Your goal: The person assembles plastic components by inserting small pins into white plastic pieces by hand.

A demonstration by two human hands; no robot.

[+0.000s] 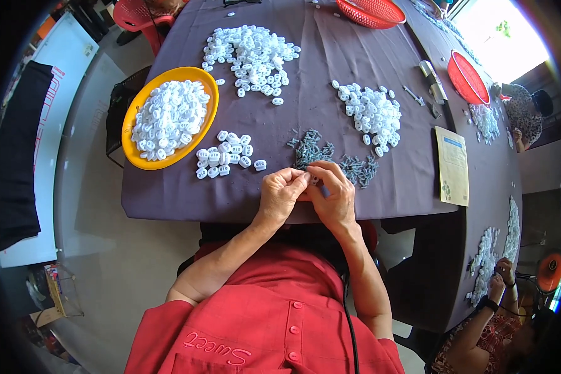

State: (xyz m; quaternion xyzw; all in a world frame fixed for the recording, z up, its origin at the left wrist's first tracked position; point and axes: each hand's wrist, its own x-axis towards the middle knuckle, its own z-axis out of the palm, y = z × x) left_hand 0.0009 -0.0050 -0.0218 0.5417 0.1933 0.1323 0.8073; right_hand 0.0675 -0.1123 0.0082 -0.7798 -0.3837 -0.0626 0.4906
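Note:
My left hand [279,194] and my right hand [334,194] meet at the table's near edge, fingertips together. The fingers of my right hand are closed on a small white oval plastic piece [315,181], mostly hidden by them. My left thumb and forefinger pinch at its side; what lies between them is too small to make out. Just beyond my hands spreads a heap of tiny grey rod-like pieces [311,149], with another part [359,171] beside my right hand. To the left of my left hand lies a small group of white oval pieces with two holes [224,156].
A yellow oval tray [214,93] full of white pieces stands at the left. Larger piles of white pieces lie farther back [255,59] and to the right [373,115]. A yellowish packet [453,165] and red baskets [371,15] are on the table. Another person's hands [503,277] work at far right.

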